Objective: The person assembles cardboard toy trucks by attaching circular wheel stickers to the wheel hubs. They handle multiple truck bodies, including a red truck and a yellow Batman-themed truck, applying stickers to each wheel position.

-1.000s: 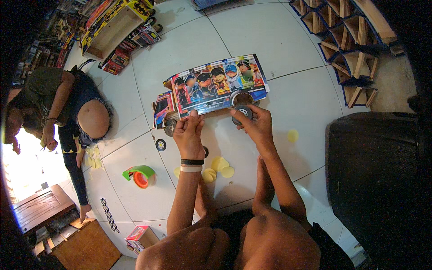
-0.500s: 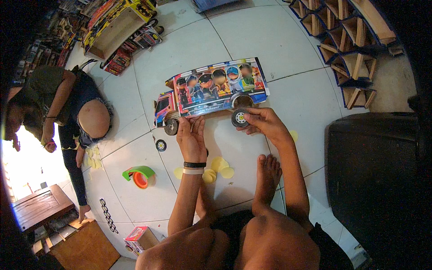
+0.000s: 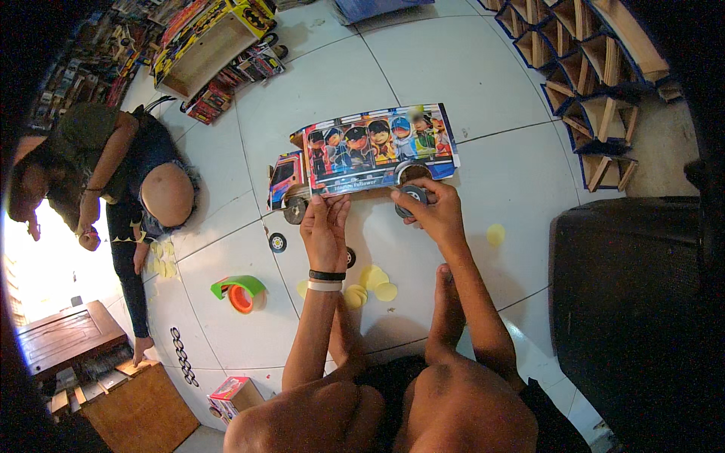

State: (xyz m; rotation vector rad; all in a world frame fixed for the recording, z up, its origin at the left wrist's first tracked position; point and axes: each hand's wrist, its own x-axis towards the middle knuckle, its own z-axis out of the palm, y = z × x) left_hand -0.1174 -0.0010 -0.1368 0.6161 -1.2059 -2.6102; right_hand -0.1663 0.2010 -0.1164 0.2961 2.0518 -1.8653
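A colourful toy truck point(image 3: 377, 147) with cartoon figures on its side panel is held up over the tiled floor, its cab to the left. My left hand point(image 3: 327, 230) grips the truck's lower edge just behind the cab, its fingers partly hidden beneath. Under the cab sits a dark front wheel point(image 3: 295, 211). My right hand point(image 3: 438, 211) pinches a black toy wheel point(image 3: 405, 205) with a pale hub, at the rear wheel arch. The thumb covers part of that wheel, so I cannot tell whether it is attached. Two loose toy wheels lie below, one point(image 3: 278, 242) left of my left wrist, another point(image 3: 350, 257) beside it.
Yellow discs point(image 3: 370, 278) and a green tape dispenser point(image 3: 240, 293) lie nearby. Black rings point(image 3: 181, 356) line the lower left, near a small box point(image 3: 236, 397). Another person point(image 3: 106, 166) sits left. Toy trucks point(image 3: 208, 60), wooden frames point(image 3: 596, 90) and a black case point(image 3: 627, 287) surround the space.
My right hand's fingers have shifted on the wheel, the thumb now lying across its face. The whole view has moved slightly, and the left hand keeps its hold on the truck.
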